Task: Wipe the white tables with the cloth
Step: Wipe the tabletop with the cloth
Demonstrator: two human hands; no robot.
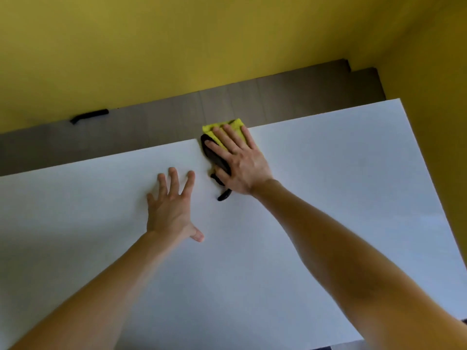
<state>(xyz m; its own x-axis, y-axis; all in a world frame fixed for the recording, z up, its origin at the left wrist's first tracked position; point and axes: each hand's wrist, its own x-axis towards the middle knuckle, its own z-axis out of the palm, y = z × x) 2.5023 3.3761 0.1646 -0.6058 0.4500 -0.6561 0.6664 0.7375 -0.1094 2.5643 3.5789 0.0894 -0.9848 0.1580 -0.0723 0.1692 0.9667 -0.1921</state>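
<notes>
Forearms stretch over white counter [328, 185]. Left hand [169, 213] flat, fingers spread wide, bracing. Right hand [242, 165] presses yellow-black cloth [235, 123] at far edge, fingers straight. Mid-wipe, probably; next move likely needs steady downward pressure, pulling cloth back across unwiped surface.

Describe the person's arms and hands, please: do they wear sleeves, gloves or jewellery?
Nothing worn shows. The left arm and right arm are bare as far as the picture's edge, without sleeves. The left hand and right hand have no gloves, and no rings, watch or bands are visible.
</notes>
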